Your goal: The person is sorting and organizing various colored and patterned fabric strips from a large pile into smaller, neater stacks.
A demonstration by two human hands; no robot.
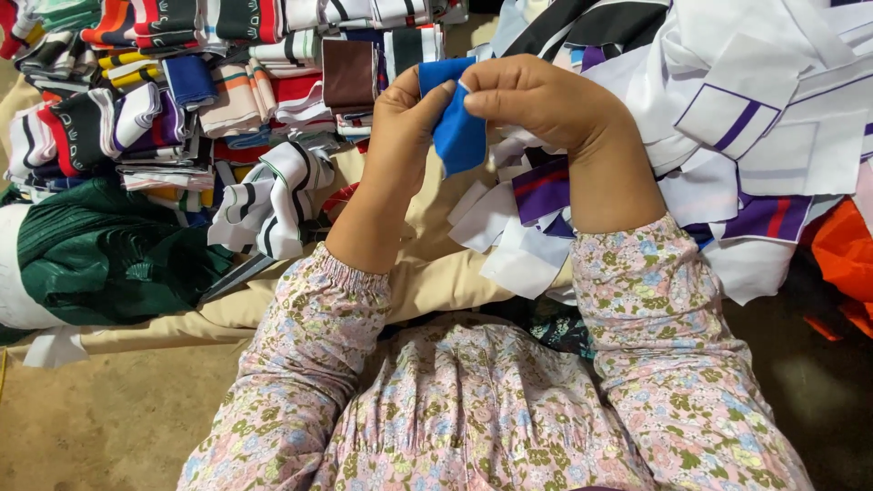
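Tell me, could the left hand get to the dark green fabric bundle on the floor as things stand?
Probably yes. The green bundle lies open beside the left forearm, nothing over it. But the left hand pinches the blue fabric piece together with the right hand, so it would have to let go first.

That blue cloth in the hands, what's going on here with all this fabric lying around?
A person in floral sleeves holds a small blue cloth piece up between both hands, the left hand and right hand pinching its top edge. To the left lie stacks of folded striped collars and a green fabric roll. To the right sits a loose heap of white pieces with purple stripes, all on a tan sheet.
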